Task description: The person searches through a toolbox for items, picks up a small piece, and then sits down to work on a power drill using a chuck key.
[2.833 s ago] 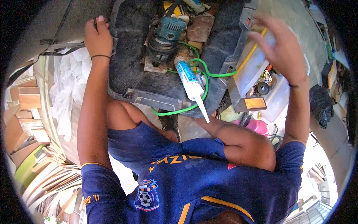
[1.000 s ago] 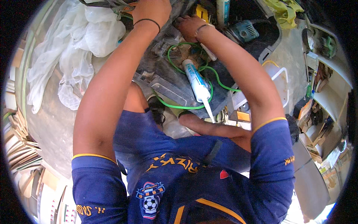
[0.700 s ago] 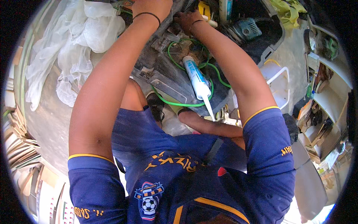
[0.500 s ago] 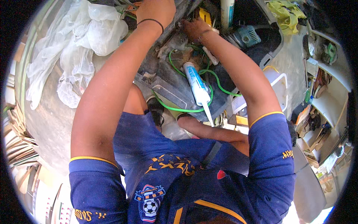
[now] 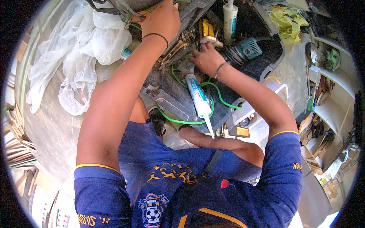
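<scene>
A black plastic toolbox lies open in front of me, with a dark inner tray tilted up on its left side. My left hand is closed at the tray's upper edge; its fingertips are partly hidden. Inside the box my right hand reaches down with fingers apart and bent, holding nothing I can see. Just beyond its fingers is a yellow tool with a pale block at its near end. A white-and-blue sealant cartridge with a long nozzle lies nearer me, over a green cord.
Another sealant cartridge stands upright at the back, beside a teal power tool. Crumpled clear plastic sheeting covers the left. A yellow-green bag lies at far right. Wood strips are stacked at the left rim.
My right hand has drawn back toward me from the yellow tool, and its fingers now show apart. My left hand has lowered slightly. More of the upright cartridge and the tools by the tray shows.
</scene>
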Demonstrator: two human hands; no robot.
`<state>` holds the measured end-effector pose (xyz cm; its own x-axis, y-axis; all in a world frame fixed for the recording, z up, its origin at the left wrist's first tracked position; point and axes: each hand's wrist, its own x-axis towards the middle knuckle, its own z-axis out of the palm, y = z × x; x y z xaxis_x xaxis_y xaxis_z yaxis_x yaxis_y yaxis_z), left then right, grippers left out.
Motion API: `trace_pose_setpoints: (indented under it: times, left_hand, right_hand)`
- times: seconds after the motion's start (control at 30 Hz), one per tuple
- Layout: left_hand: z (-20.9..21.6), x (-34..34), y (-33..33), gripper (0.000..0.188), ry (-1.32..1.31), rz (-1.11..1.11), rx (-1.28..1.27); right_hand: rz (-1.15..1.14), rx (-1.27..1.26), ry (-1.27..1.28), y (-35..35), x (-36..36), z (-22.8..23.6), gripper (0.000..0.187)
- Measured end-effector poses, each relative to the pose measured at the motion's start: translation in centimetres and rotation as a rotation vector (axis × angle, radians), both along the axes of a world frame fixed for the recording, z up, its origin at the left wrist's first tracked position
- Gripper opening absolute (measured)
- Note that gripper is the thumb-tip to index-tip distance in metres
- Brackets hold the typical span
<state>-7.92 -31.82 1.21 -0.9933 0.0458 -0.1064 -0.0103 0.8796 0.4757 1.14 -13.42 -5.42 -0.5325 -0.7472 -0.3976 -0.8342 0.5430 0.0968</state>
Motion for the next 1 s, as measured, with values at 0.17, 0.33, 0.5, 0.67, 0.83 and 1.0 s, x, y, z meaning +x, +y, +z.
trace_pose_setpoints:
  times: [0.17,0.33,0.5,0.67,0.83,1.0]
  left_hand:
    - [0.9,0.2,0.1,0.024,-0.045,0.006,0.007]
    - [0.5,0.2,0.2,0.023,0.031,-0.014,0.011]
    - [0.5,0.3,-0.1,0.023,-0.02,-0.009,0.005]
    - [1.4,0.2,0.6,0.022,-0.063,-0.006,0.042]
    - [0.0,0.0,0.2,0.021,0.007,-0.006,0.017]
    - [-0.7,0.2,-0.1,0.022,0.076,0.011,0.031]
  right_hand:
    - [-0.027,0.1,-0.176,-0.8,3.0,3.1,0.02]
    - [0.074,0.197,-0.343,-1.5,4.3,4.8,0.019]
    - [-0.2,-0.047,-0.437,-1.1,2.6,5.2,0.013]
    - [-0.371,-0.353,0.24,4.3,-4.9,-1.1,0.041]
    - [-0.796,-0.156,-0.182,2.2,-4.9,-3.7,0.038]
    - [-0.625,-0.209,-0.237,1.6,-2.6,-0.3,0.04]
